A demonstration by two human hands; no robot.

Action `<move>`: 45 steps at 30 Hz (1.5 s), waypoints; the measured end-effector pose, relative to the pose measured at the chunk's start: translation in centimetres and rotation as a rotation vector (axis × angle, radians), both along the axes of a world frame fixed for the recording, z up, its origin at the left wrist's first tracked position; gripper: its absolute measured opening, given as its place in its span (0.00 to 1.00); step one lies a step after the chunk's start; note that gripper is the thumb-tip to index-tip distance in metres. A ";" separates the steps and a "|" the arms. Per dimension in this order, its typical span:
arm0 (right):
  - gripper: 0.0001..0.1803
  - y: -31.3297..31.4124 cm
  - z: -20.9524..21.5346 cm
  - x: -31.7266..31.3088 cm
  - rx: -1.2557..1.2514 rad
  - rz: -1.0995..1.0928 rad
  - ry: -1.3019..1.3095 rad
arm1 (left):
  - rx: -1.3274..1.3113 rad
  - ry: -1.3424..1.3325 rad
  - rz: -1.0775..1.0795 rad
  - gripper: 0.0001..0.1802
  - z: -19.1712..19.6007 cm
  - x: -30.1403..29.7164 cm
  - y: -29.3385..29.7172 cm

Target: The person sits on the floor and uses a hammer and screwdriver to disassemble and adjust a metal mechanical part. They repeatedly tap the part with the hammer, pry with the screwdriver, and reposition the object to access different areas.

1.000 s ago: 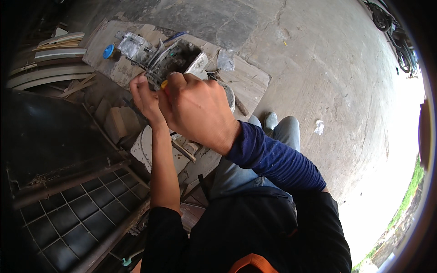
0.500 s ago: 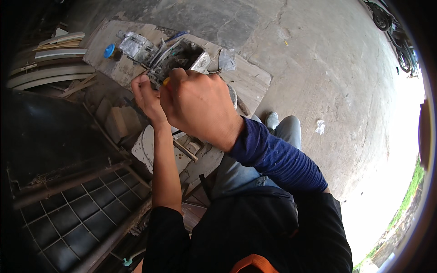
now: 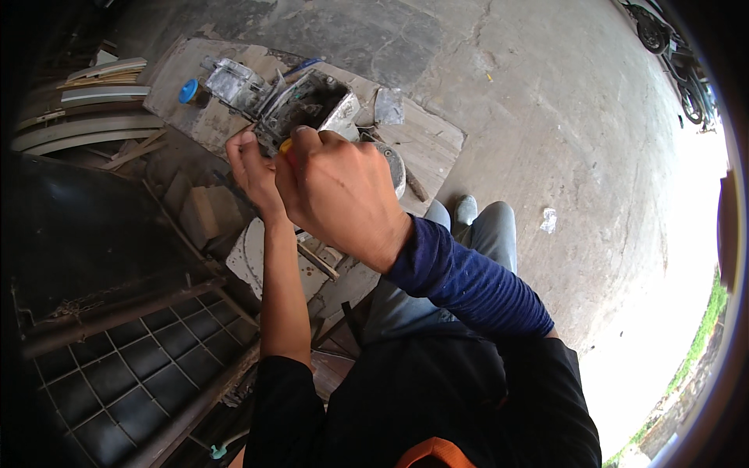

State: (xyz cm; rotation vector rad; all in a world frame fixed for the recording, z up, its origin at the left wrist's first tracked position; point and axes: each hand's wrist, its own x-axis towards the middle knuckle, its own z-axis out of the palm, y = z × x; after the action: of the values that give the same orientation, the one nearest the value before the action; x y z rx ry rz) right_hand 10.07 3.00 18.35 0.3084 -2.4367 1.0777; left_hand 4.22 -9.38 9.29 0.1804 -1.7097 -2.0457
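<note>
My right hand (image 3: 339,187) is closed in a fist around a tool with a yellow-and-red handle (image 3: 286,147). Only a bit of that handle shows; the fist hides the rest. Beside it, my left hand (image 3: 256,173) has its thumb and fingers curled together at the near edge of a grimy metal machine housing (image 3: 340,117). Whatever those fingers pinch cannot be made out. The housing is an open box with a dark hollow, joined on its left to a smaller silvery metal part (image 3: 232,81). Behind my right wrist a round grey metal part (image 3: 396,168) peeks out.
A worn wooden board (image 3: 437,136) lies under the machine. On it are a jar with a blue lid (image 3: 188,91) and a clear plastic packet (image 3: 388,106). Curved wood strips (image 3: 94,131) are stacked at left, above a metal grid frame (image 3: 117,370). Motorcycles (image 3: 679,66) stand far right.
My right fist has shifted slightly, and its forearm sits a little lower. More of the round grey part shows behind it. My left hand has hardly moved.
</note>
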 end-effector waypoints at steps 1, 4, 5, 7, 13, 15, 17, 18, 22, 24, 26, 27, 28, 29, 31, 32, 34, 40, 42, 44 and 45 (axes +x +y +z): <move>0.13 0.1 0.4 -0.1 0.013 0.012 -0.044 | 0.028 -0.017 0.009 0.13 0.3 0.1 0.2; 0.14 1.1 1.7 -0.6 -0.001 0.064 -0.248 | -0.169 0.059 -0.010 0.13 -0.6 -0.1 -0.8; 0.15 1.2 1.9 -0.9 0.039 0.101 -0.258 | -0.170 0.068 -0.020 0.13 -1.0 -0.2 -0.8; 0.17 1.5 2.3 -1.3 0.120 0.172 -0.277 | 0.015 0.041 -0.051 0.13 -1.5 -0.5 -0.6; 0.21 1.6 1.5 -2.6 -0.119 0.204 -0.492 | -0.124 0.057 -0.053 0.12 0.1 0.6 0.1; 0.17 1.6 2.8 -2.2 -0.156 0.223 -0.625 | -0.218 0.128 -0.054 0.13 -0.2 0.4 -0.1; 0.13 1.1 2.2 -2.2 -0.151 0.241 -0.594 | -0.078 0.091 -0.094 0.14 0.2 0.5 0.1; 0.11 1.0 1.9 -2.3 -0.077 0.261 -0.555 | -0.025 0.077 -0.109 0.14 0.6 0.5 0.3; 0.09 0.4 0.5 -2.6 0.076 0.268 -0.450 | 0.009 0.042 -0.109 0.15 1.7 0.8 0.8; 0.10 0.1 0.1 -2.8 0.102 0.268 -0.432 | -0.005 0.023 -0.109 0.16 1.7 0.8 0.6; 0.10 0.0 -0.1 -2.9 0.138 0.285 -0.421 | -0.020 0.013 -0.120 0.16 1.5 0.6 0.4; 0.10 0.1 -0.1 -2.9 0.146 0.287 -0.416 | 0.007 0.022 -0.122 0.15 1.3 0.5 0.4; 0.09 0.1 0.0 -2.6 0.136 0.277 -0.410 | 0.034 0.030 -0.125 0.15 1.1 0.2 0.4; 0.09 0.3 0.2 -2.3 0.089 0.268 -0.412 | 0.060 0.037 -0.126 0.15 0.9 0.1 0.4; 0.12 1.3 1.0 -1.3 -0.044 0.253 -0.423 | 0.053 0.009 -0.108 0.13 0.6 0.1 0.1; 0.14 2.1 1.6 -0.9 -0.132 0.253 -0.432 | 0.046 -0.005 -0.091 0.13 0.5 0.2 -0.2; 0.18 4.5 2.4 -0.7 -0.215 0.227 -0.418 | 0.120 0.018 -0.099 0.11 0.1 0.3 -0.4; 0.18 8.4 2.2 1.3 -0.497 0.132 -0.516 | 0.090 0.087 -0.048 0.10 0.3 0.4 0.5; 0.18 8.3 1.3 1.8 -0.537 0.161 -0.525 | 0.070 0.100 -0.035 0.11 0.4 0.4 0.6; 0.18 8.3 1.1 2.0 -0.518 0.200 -0.553 | 0.063 0.105 -0.036 0.10 0.5 0.4 0.6; 0.18 8.2 0.9 2.0 -0.508 0.219 -0.565 | 0.077 0.108 -0.042 0.10 0.5 0.4 0.7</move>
State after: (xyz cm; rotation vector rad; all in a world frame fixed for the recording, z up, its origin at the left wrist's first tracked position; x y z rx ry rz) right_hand 12.06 11.23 19.30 0.1087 -2.4958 2.0579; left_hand 4.61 -8.64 9.81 0.0578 -1.5837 -2.1129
